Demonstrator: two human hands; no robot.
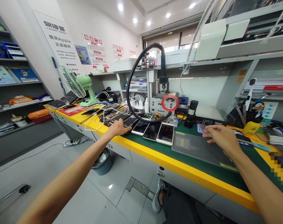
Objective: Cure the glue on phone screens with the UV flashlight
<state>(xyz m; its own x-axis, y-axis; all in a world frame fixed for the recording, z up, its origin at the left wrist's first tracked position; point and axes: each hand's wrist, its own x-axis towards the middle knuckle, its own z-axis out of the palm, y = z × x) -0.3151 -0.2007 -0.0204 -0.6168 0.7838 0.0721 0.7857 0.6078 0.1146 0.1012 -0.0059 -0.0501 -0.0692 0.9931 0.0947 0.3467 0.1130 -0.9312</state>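
Observation:
My left hand is low over a pile of dark phones at the bench's front edge. Its thumb stretches to the right beside a black phone; the other fingers are partly hidden, and I see nothing gripped. Right of it lie a white-framed phone, a dark phone and another white-framed phone, screens up. My right hand hovers above the grey perforated mat, fingers apart and pointing left, holding nothing. Behind its fingertips is a small blue-and-white packet.
A black hose loops above the phones from a hot-air station with a red tape roll. A black cylinder stands behind the mat. White cables and a green fan are leftward. A bin stands below.

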